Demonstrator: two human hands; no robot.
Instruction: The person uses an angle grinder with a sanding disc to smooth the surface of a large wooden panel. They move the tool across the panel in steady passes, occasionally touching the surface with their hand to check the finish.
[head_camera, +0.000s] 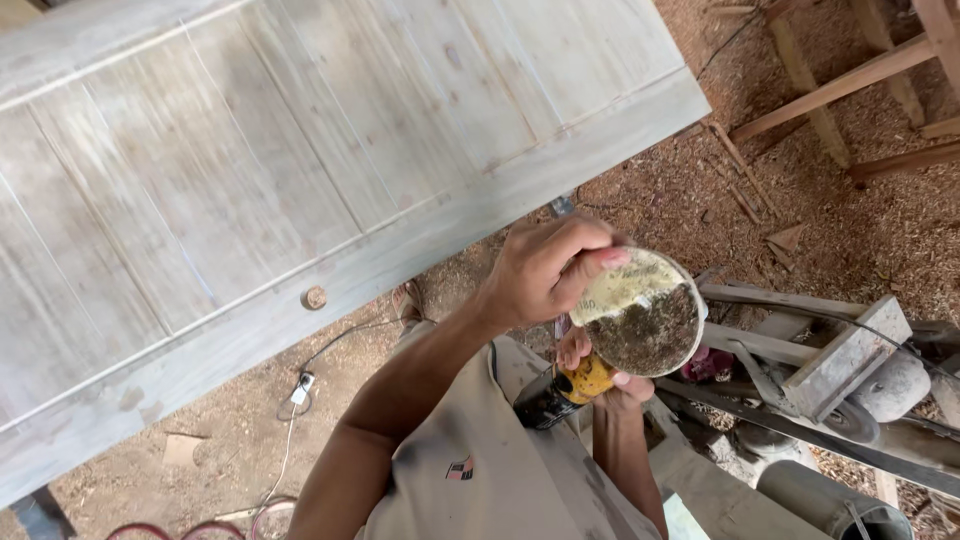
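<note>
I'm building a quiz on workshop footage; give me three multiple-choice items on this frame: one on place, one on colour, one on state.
1. Where does the wooden door panel lie relative to the hands?
A. up and to the left
B. below them
C. to their right

2. What colour is the band on the power tool body?
A. blue
B. yellow
C. green

3. What state is the round sanding disc in?
A. clean and new
B. missing
C. dirty, its paper partly peeled

Answers:
1. A, the panel fills the upper left while both hands sit right of centre.
2. B, a yellow section shows next to the right hand gripping the tool.
3. C, the left hand pinches the disc's edge, where a pale layer shows above the dark, dusty face.
</note>
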